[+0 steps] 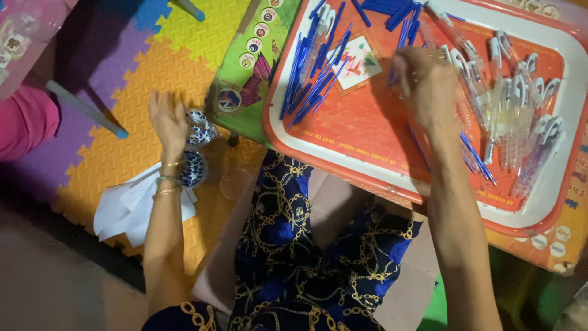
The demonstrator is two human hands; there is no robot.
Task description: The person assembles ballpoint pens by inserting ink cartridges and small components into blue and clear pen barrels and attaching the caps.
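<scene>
A person seated on a foam-tile floor (pixel 153 67) worked w/ both hands over pen parts. The right hand (pixel 429 86), upper centre-right of the frame, hovered over an orange tray (pixel 367 132), fingers curled together on what looked like a clear pen barrel; the blur made it impossible to tell exactly what they clamped. The left hand (pixel 168 119), centre-left, was spread open, fingers apart, holding nothing, just beside two blue-and-white patterned cups (pixel 197 147) on the floor. Bracelets (pixel 165 179) circled that wrist. Blue refills (pixel 315 67) lay fanned across the tray's upper-left part; more blue pieces (pixel 392 9) sat at the top edge. Clear pen barrels (pixel 520 122) w/ white caps were piled on the tray's right side. A heap of white paper (pixel 125 208) lay lower left, near the forearm. A green board (pixel 245 67) lay under the tray's left edge. Pink cloth (pixel 24 125) showed at far left. The lap, bottom centre, was covered by a blue-and-gold chain-print dress (pixel 288 245).
</scene>
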